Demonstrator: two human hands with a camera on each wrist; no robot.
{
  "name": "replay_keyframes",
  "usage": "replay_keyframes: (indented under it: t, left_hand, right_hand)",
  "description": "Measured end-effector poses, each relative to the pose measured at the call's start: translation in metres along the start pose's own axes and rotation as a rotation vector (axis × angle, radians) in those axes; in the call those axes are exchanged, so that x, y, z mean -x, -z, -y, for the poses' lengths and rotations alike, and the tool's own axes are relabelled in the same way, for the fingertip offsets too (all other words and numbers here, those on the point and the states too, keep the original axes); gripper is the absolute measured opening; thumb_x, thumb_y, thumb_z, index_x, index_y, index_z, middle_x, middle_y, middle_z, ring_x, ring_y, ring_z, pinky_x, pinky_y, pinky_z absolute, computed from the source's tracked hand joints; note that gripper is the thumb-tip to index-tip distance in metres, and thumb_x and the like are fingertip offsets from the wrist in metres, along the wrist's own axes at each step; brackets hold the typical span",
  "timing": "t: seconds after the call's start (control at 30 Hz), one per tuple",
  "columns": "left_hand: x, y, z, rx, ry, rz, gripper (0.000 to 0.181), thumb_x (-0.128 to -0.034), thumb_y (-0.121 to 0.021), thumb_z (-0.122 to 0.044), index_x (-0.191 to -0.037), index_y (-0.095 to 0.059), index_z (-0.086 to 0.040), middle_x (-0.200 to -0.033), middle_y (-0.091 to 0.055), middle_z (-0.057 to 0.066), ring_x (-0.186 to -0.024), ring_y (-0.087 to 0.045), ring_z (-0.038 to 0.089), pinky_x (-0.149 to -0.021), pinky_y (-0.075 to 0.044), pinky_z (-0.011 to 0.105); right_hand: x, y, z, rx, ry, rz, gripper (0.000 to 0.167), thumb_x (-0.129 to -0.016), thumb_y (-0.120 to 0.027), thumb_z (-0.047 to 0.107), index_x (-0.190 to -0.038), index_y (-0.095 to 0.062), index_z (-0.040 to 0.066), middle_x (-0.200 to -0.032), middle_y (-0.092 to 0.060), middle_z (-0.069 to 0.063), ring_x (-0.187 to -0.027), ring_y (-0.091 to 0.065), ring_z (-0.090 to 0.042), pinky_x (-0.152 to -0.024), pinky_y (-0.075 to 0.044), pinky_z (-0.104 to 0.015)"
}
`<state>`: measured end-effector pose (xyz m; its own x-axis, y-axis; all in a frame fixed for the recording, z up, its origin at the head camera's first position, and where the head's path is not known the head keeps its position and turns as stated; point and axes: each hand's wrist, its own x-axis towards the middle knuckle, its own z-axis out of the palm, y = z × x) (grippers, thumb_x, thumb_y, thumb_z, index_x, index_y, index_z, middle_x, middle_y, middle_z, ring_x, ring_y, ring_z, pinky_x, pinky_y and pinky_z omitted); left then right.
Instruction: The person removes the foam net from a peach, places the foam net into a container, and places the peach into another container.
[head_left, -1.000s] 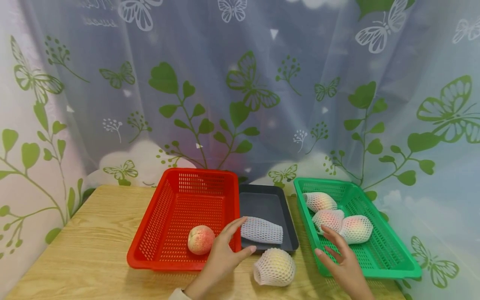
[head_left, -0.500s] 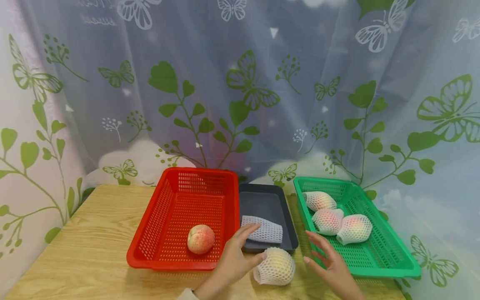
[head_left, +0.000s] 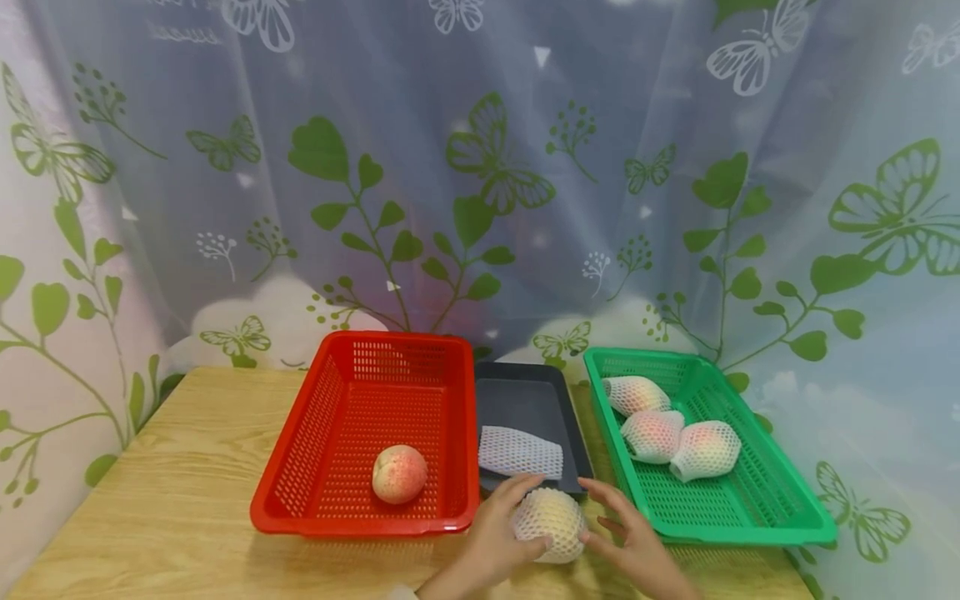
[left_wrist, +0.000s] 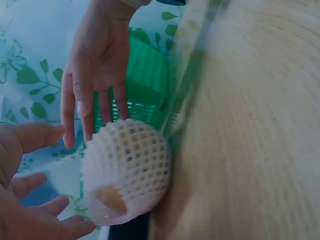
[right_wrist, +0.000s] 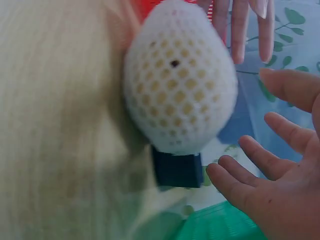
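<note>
A yellowish round fruit in a white foam net sleeve (head_left: 551, 525) rests on the wooden table, between my two hands. At its left side is my left hand (head_left: 497, 535), fingers spread and slightly bent. My right hand (head_left: 630, 540) stands at its right side, thumb and fingers apart. In the left wrist view the left fingers (left_wrist: 30, 185) lie beside the netted fruit (left_wrist: 127, 170); in the right wrist view a gap separates the right hand (right_wrist: 280, 165) from it. Whether the left fingertips touch the net cannot be told.
A red basket (head_left: 273, 504) holds one bare peach (head_left: 400, 474). Beside it, a dark grey tray (head_left: 521, 396) bears a flat white foam net (head_left: 521, 452). At right, a green basket (head_left: 795, 508) contains several net-wrapped fruits (head_left: 707, 450). A printed curtain (head_left: 450, 167) hangs behind.
My left hand has moved right and my right hand has moved left, closing in on the netted fruit from both sides. The view has shifted slightly.
</note>
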<state>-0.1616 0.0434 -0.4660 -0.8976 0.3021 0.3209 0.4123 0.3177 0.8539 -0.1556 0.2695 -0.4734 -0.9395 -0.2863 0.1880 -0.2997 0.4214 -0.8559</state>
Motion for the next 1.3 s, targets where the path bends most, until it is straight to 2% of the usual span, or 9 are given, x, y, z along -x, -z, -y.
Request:
replay_keyframes:
  t: [0.07,0.1,0.3,0.4,0.53,0.6,0.83,1.13,1.3]
  left_hand:
    - [0.001,-0.006,0.004,0.002,0.020,-0.002,0.070,-0.0674,-0.083,-0.009,-0.132,-0.056,-0.008,-0.135,-0.053,0.014,-0.120,-0.052,0.036,-0.100,-0.044,0.048]
    - [0.002,-0.008,0.006,0.002,0.031,-0.004,0.070,-0.0672,-0.082,-0.009,-0.132,-0.056,-0.009,-0.135,-0.053,0.014,-0.120,-0.052,0.035,-0.100,-0.044,0.048]
    - [0.005,-0.015,0.016,-0.016,0.056,-0.010,0.068,-0.0668,-0.082,-0.009,-0.130,-0.058,-0.006,-0.130,-0.056,0.014,-0.116,-0.055,0.034,-0.097,-0.046,0.045]
    - [0.005,-0.017,0.021,-0.006,0.047,-0.009,0.067,-0.0668,-0.081,-0.007,-0.129,-0.058,-0.003,-0.129,-0.056,0.013,-0.116,-0.055,0.033,-0.098,-0.046,0.043]
    - [0.005,-0.019,0.026,0.018,0.056,-0.005,0.067,-0.0673,-0.081,-0.006,-0.129,-0.057,-0.002,-0.130,-0.056,0.012,-0.116,-0.054,0.030,-0.099,-0.045,0.040]
    - [0.005,-0.021,0.028,0.027,0.057,-0.005,0.067,-0.0676,-0.081,-0.006,-0.130,-0.057,-0.003,-0.129,-0.056,0.012,-0.116,-0.054,0.030,-0.098,-0.045,0.040]
    - [0.006,-0.023,0.034,0.057,0.053,-0.011,0.066,-0.0691,-0.081,-0.008,-0.130,-0.056,-0.005,-0.128,-0.055,0.014,-0.114,-0.054,0.031,-0.095,-0.046,0.039]
    - [0.007,-0.025,0.037,0.103,0.074,-0.017,0.066,-0.0691,-0.081,-0.007,-0.130,-0.056,-0.006,-0.128,-0.055,0.014,-0.114,-0.054,0.030,-0.095,-0.045,0.036]
    - [0.007,-0.028,0.039,0.102,0.060,-0.038,0.066,-0.0676,-0.081,-0.006,-0.129,-0.056,-0.005,-0.126,-0.056,0.013,-0.113,-0.054,0.028,-0.096,-0.045,0.034]
  right_hand:
    - [-0.001,-0.002,-0.005,-0.020,-0.012,0.020,0.058,-0.089,-0.068,0.012,-0.140,-0.043,0.007,-0.144,-0.038,-0.022,-0.128,-0.038,-0.044,-0.093,-0.045,-0.060]
    - [-0.001,-0.003,-0.009,-0.026,-0.007,0.028,0.058,-0.088,-0.068,0.013,-0.140,-0.042,0.004,-0.144,-0.038,-0.023,-0.128,-0.038,-0.044,-0.093,-0.045,-0.060]
    - [0.000,-0.008,-0.022,-0.047,0.029,0.090,0.059,-0.090,-0.066,0.011,-0.140,-0.038,-0.005,-0.140,-0.039,-0.029,-0.121,-0.043,-0.008,-0.091,-0.049,-0.051]
    - [-0.001,-0.009,-0.023,-0.056,-0.017,0.118,0.060,-0.091,-0.065,0.012,-0.141,-0.037,-0.004,-0.140,-0.039,-0.028,-0.122,-0.045,-0.017,-0.094,-0.048,-0.046]
    - [-0.002,-0.010,-0.022,-0.098,-0.067,0.164,0.066,-0.091,-0.065,0.013,-0.145,-0.031,-0.004,-0.144,-0.034,-0.029,-0.126,-0.039,-0.042,-0.096,-0.047,-0.040]
    - [-0.003,-0.011,-0.022,-0.136,-0.084,0.191,0.070,-0.091,-0.066,0.013,-0.146,-0.027,-0.004,-0.146,-0.030,-0.030,-0.126,-0.037,-0.047,-0.096,-0.046,-0.036]
    - [-0.005,-0.013,-0.026,-0.196,-0.115,0.231,0.077,-0.090,-0.067,0.013,-0.150,-0.021,-0.001,-0.150,-0.022,-0.031,-0.128,-0.036,-0.040,-0.095,-0.045,-0.029]
    - [-0.005,-0.014,-0.030,-0.190,-0.140,0.205,0.078,-0.087,-0.070,0.015,-0.148,-0.025,-0.002,-0.146,-0.028,-0.034,-0.120,-0.046,-0.046,-0.087,-0.050,-0.031]
    - [-0.006,-0.014,-0.029,-0.194,-0.127,0.189,0.077,-0.086,-0.071,0.015,-0.147,-0.027,-0.003,-0.144,-0.029,-0.034,-0.118,-0.051,-0.032,-0.087,-0.051,-0.029]
